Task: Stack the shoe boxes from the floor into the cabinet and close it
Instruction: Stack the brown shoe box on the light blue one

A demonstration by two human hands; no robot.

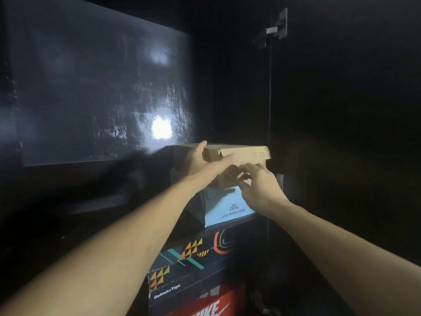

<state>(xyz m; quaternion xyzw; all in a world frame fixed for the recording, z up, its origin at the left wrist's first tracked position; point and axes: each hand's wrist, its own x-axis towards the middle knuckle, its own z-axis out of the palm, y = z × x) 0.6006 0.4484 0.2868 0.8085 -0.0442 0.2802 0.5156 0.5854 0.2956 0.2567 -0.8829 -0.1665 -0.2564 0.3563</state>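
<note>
Brown cardboard up top: the plain kraft shoe box [241, 153] sits on the stack inside the dark cabinet [319, 110], and both hands are on it. The left hand [200, 160] wraps the box's near left corner, thumb up over the lid edge, fingers stretched flat along the front face. The right hand [257, 183] comes in lower, fingers curled against the bottom front edge, though whether that grip pinches the box or only nudges it, I cannot tell through the blur.

Beneath it sits the white veranevada box [230, 206], then the black patterned Onitsuka Tiger box [191, 261], then a red Nike box [211, 306] at the foot of the view. The column leans out slightly toward us as it goes down.

To finish this step well, I'd say push level, not downward. Keep the left palm steering the corner so the box runs square over the white one, and let the right hand drive from low on the face. A tilted shove could skid the lid or shift the boxes below. Seat it deep enough that the glossy door [95, 87] at left, hanging open, can swing shut past it.
</note>
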